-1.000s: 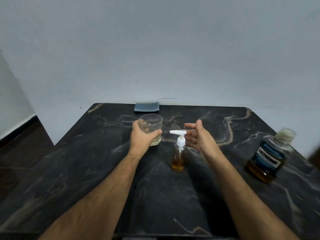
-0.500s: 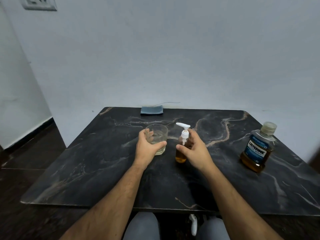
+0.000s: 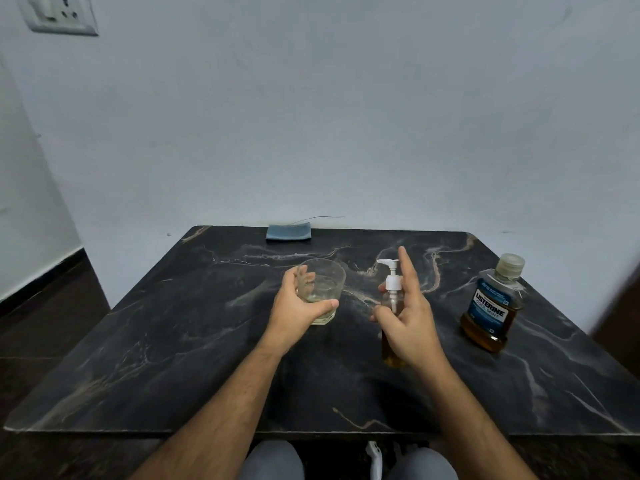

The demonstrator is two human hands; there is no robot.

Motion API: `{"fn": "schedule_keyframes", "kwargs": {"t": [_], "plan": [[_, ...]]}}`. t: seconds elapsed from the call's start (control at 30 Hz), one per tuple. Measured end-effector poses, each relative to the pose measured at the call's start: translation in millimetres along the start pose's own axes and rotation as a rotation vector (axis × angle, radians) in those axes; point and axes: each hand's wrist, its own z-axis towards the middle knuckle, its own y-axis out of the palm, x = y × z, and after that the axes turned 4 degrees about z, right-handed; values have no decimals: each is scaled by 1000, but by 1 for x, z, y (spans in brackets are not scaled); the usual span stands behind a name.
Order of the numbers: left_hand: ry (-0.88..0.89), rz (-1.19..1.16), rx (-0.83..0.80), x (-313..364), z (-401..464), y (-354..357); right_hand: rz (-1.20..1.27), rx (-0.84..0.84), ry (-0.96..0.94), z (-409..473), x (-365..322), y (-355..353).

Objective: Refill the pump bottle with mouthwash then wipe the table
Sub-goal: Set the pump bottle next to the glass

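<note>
The left hand (image 3: 294, 306) grips the glass tumbler (image 3: 322, 292) to steady it; beside it, the right hand (image 3: 410, 317) clasps the pump bottle (image 3: 392, 306), forefinger raised, likely poised for pumping.

The desk (image 3: 173, 358) is black marble with pale veins. A glass (image 3: 323, 292) and a pump bottle (image 3: 391, 355) stand near its centre. A mouthwash bottle (image 3: 491, 306) stands at the right edge. A folded blue cloth (image 3: 288, 232) lies at the far edge.
</note>
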Motion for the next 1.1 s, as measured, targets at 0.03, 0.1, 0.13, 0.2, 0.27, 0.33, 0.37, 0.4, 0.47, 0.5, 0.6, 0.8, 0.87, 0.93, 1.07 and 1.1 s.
{"fn": "schedule_keyframes", "kwargs": {"t": [0.03,0.1,0.13,0.2,0.27,0.33,0.37,0.4,0.47,0.5,0.6,0.8,0.87,0.93,1.07,1.1], "plan": [[9,2,-9,3,-1,2,-6,6,-21,-2,-1,-1],[20,5,-23,9,-2,5,1,26,-76,-5,-4,-3],[26,7,-31,12,-2,6,-6,40,-95,-5,-4,-2],[37,17,-54,19,-3,9,-29,65,-112,-3,-6,-1],[38,26,-73,26,-4,11,-27,74,-119,-2,-7,-1],[46,25,-83,32,-6,11,-2,110,-122,-3,-10,-2],[51,26,-88,34,-7,12,40,139,-111,-4,-11,-3],[57,29,-90,35,-9,12,87,161,-97,-6,-13,-4],[60,29,-90,36,-11,13,118,141,-102,-8,-15,-3],[60,28,-91,36,-11,14,103,111,-105,-10,-16,-1],[68,36,-100,39,-13,14,81,89,-70,-9,-16,-4],[79,58,-119,42,-12,10,-24,-92,-63,-6,-21,-8],[78,58,-128,43,-11,9,-76,-108,-72,-4,-21,-8],[75,65,-145,43,-12,9,-99,-105,-72,-3,-23,-8],[68,64,-167,43,-15,9,-98,-107,-60,-2,-26,-7],[67,63,-166,42,-15,10,-100,-104,-57,-2,-26,-7]]}}
